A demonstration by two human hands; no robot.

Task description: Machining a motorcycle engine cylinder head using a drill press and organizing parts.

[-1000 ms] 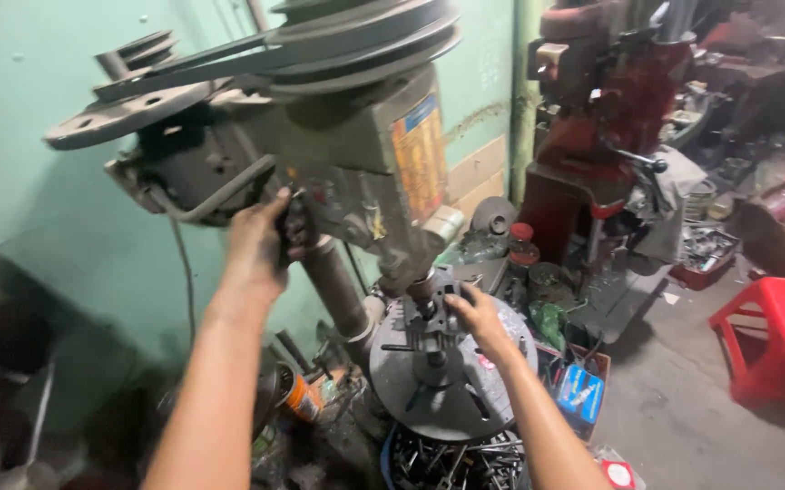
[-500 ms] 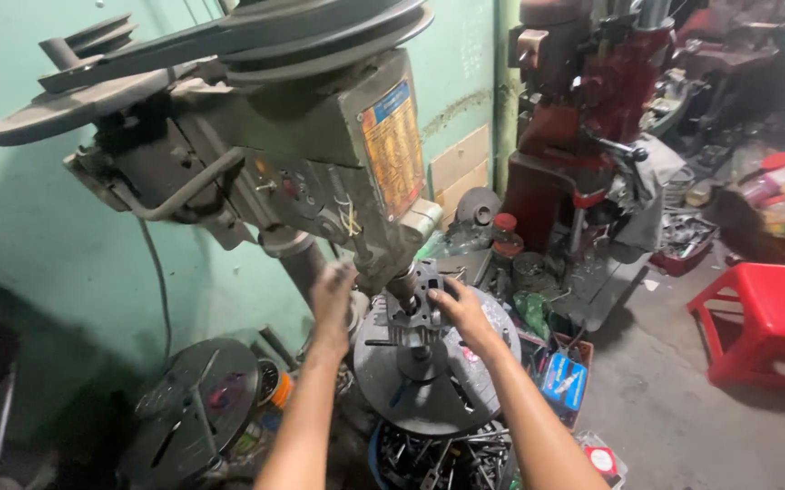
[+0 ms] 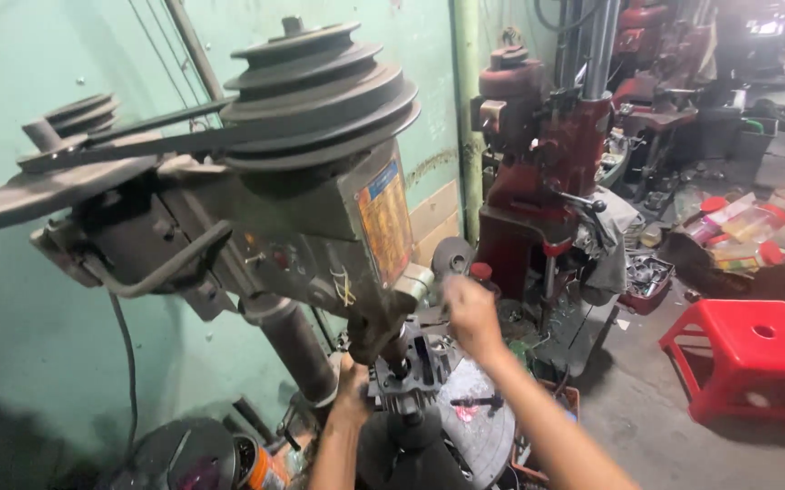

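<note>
A person stands at a grey drill press set against a green wall. At the far left, a small stepped pulley on top of the machine links by a black belt to a larger stepped pulley over the machine's head. Below the head, a thick steel column slopes down.

The person's left hand sits just right of the column, its grip closed on the side of a finned metal engine part that stands directly beneath the drill spindle. The part rests on the round bench of the drill press.

The person's right hand is raised just right of the machine's head, near a pale lever knob. It is blurred, so I cannot tell whether its grip is closed or loose, or whether it touches the knob.

Further right stands a red machine, with a rag draped beside it. At the far right, a red plastic stool stands on the concrete floor.
</note>
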